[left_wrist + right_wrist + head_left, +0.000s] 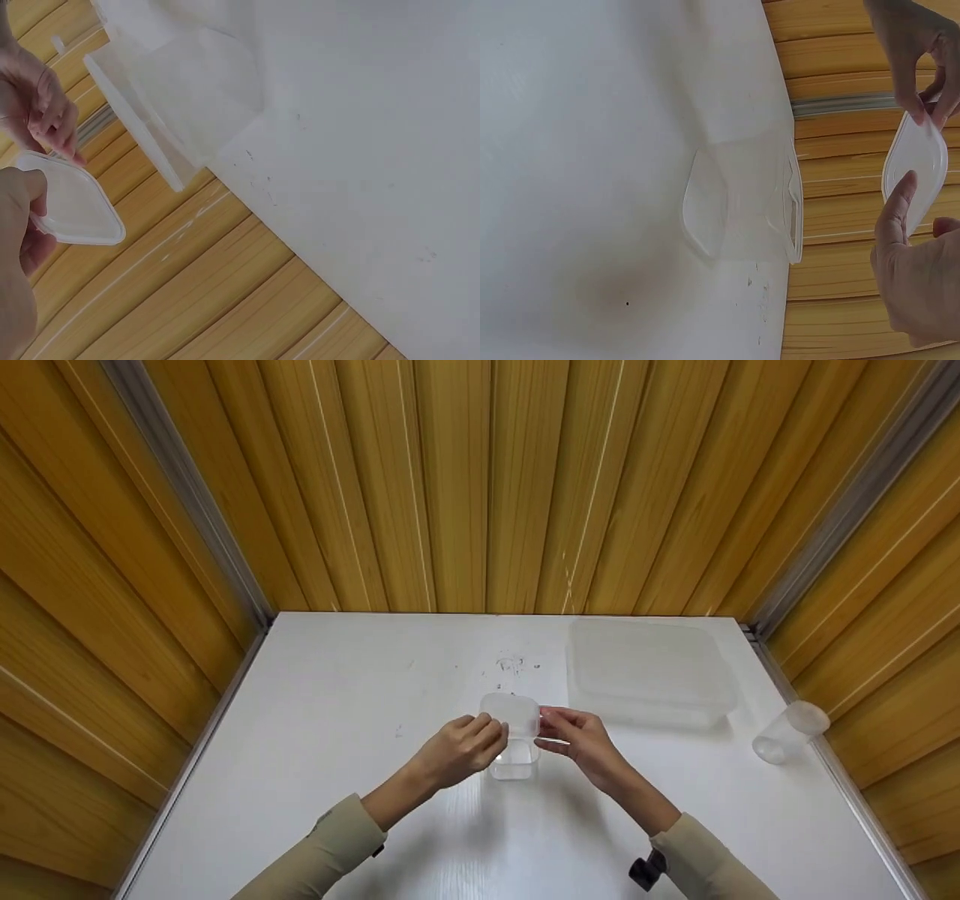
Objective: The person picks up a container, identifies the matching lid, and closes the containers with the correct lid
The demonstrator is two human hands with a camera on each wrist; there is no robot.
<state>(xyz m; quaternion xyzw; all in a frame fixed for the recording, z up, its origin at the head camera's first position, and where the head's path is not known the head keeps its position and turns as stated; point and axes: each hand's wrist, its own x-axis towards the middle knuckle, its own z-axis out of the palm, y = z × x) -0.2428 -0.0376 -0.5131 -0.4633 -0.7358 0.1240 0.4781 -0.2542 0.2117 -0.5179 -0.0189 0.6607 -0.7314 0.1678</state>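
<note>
A small clear plastic box (514, 761) stands upright with its mouth up, on the white table in front of me. Above it, a thin translucent lid (511, 712) is held tilted on edge. My left hand (469, 746) pinches the lid's left edge between thumb and fingers. From the other side, my right hand (585, 742) reaches to the lid's right edge with fingers and thumb spread apart. One of its index fingers (898, 202) overlaps the lid's face in the right wrist view. Beneath the lid, the box (742, 202) is touched by neither hand.
A large translucent tub (649, 675) lies at the back right of the table. Near the right edge, a clear cylindrical container (791, 731) leans or lies tilted. Small dark marks (510, 664) spot the table's back. Wood-patterned walls (450, 487) enclose the far side and both flanks.
</note>
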